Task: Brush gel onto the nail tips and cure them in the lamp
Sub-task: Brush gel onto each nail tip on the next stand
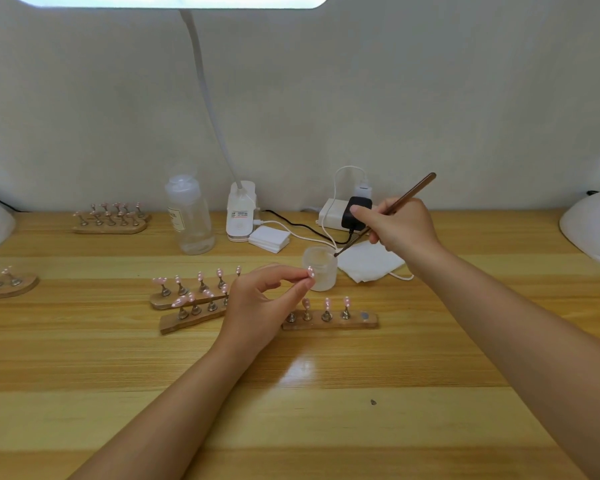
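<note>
Head view looks down on a shiny yellow wood counter (291,420) against a plain white wall (430,98). At about 12 o'clock a bright desk lamp (241,211) bends overhead. The left hand (260,299) pinches a pink nail tip (310,272) in its finger grip, just above the wooden holders (329,322). The right hand (400,225) pinches a brown brush (409,192), its tip at the rim of a cloudy cup (321,271). A white curing lamp (593,226) sits at 3 o'clock.

You are at a nail-art work desk: a wooden table (326,410) with rows of pink nail tips (201,282) on wooden stands, and a clip lamp (241,211) far back.
</note>
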Demonstrator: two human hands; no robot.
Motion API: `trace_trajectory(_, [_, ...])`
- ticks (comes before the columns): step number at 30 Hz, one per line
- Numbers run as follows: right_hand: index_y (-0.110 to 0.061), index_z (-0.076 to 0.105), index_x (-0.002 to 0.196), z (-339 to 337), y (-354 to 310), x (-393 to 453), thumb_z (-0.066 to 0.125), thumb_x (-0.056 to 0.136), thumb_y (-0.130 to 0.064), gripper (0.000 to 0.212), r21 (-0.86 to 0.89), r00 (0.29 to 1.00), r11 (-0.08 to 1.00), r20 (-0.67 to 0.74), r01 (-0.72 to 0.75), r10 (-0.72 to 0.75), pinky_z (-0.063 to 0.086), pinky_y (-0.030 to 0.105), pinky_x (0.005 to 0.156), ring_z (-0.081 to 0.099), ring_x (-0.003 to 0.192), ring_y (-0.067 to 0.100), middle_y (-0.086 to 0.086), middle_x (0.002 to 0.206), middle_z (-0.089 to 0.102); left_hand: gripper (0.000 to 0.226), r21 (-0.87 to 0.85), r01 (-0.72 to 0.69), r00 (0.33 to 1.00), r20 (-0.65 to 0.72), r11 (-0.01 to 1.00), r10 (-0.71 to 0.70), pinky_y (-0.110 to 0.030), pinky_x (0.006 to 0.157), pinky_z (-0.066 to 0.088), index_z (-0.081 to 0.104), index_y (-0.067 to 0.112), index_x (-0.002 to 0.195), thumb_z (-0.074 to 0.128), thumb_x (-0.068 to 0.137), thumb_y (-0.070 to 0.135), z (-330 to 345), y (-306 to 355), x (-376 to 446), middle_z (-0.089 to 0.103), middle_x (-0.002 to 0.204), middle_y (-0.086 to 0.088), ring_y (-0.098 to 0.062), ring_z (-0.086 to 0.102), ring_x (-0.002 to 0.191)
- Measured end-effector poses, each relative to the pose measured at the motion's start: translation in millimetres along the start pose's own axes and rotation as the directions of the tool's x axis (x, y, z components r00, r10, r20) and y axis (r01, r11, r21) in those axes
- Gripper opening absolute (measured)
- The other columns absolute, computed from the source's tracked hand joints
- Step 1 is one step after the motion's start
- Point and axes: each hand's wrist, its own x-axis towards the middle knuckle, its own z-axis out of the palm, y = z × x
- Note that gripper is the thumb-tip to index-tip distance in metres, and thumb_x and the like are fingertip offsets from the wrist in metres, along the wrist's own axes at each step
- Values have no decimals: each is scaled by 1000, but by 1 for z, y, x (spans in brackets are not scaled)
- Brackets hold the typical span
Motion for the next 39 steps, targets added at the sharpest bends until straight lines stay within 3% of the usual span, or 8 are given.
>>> trace_trajectory(4, [-16, 49, 57, -6, 0, -3, 66, 84, -28, 34, 34, 999, 999, -43, -2, 3, 35, 16, 48, 44, 31, -5, -4, 45, 53, 21, -14, -13, 1000, 11, 1000, 14, -9, 76, 46, 69, 24, 88, 70, 74, 7, 0, -1, 0, 68, 86, 14, 2, 63, 85])
trace_trajectory(7, [-16, 51, 58, -10, -2, -11, 63, 86, -31, 34, 154, 998, 988, -62, 29, -19, 38, 15, 45, 45, 34, -2, -7, 38, 53, 21, -12, -8, 1000, 17, 1000, 8, -10, 76, 46, 69, 20, 91, 69, 75, 7, 0, -1, 0, 69, 87, 11, 0, 63, 86])
trace_trajectory(11, [-19, 62, 73, -6, -2, -35, 53, 90, -38, 27, 324, 994, 941, 6, 101, -108, 44, 12, 46, 53, 40, 3, -4, 51, 64, 24, -6, 6, 1000, 10, 1000, -6, -11, 75, 47, 68, 23, 91, 69, 75, 6, 0, 0, 1, 68, 87, 12, 1, 62, 86])
trace_trajectory(15, [-25, 67, 75, 4, 1, -63, 47, 84, -44, 28, 320, 958, 917, 74, 239, -276, 45, 10, 55, 61, 57, 1, -11, 65, 69, 24, 7, 33, 999, 0, 999, -33, -21, 78, 50, 68, 28, 89, 69, 77, 8, 0, 1, 1, 68, 87, 14, 0, 62, 88])
trace_trajectory(20, [-19, 67, 66, 14, 7, -82, 49, 84, -42, 34, 362, 940, 875, -7, 322, -342, 47, 15, 59, 60, 58, 4, -2, 61, 66, 25, 25, 44, 999, -15, 999, -44, -23, 78, 51, 67, 32, 86, 69, 77, 8, 0, 1, 1, 67, 86, 17, 0, 62, 87])
trace_trajectory(30, [-24, 69, 69, 20, 9, -85, 46, 86, -43, 35, 307, 939, 892, -18, 332, -343, 49, 19, 56, 62, 58, 6, -4, 62, 66, 22, 26, 21, 1000, -10, 999, -21, -11, 75, 46, 68, 24, 91, 69, 77, 7, 2, -4, 2, 68, 87, 14, 2, 62, 86])
trace_trajectory(35, [-21, 68, 66, 20, 9, -86, 45, 87, -42, 38, 317, 936, 886, -12, 337, -352, 47, 16, 56, 61, 56, 4, -5, 57, 65, 27, 32, 10, 1000, -13, 999, -9, -10, 76, 46, 66, 32, 88, 69, 77, 7, 2, -4, 2, 66, 87, 17, 3, 61, 86])
trace_trajectory(39, [-19, 67, 58, 18, 9, -88, 43, 88, -41, 44, 382, 952, 878, -17, 289, -306, 45, 16, 52, 58, 49, 6, 5, 55, 64, 28, 42, 1, 1000, -12, 999, 0, -10, 76, 47, 65, 32, 89, 68, 77, 7, 1, -3, 1, 65, 87, 17, 4, 61, 87])
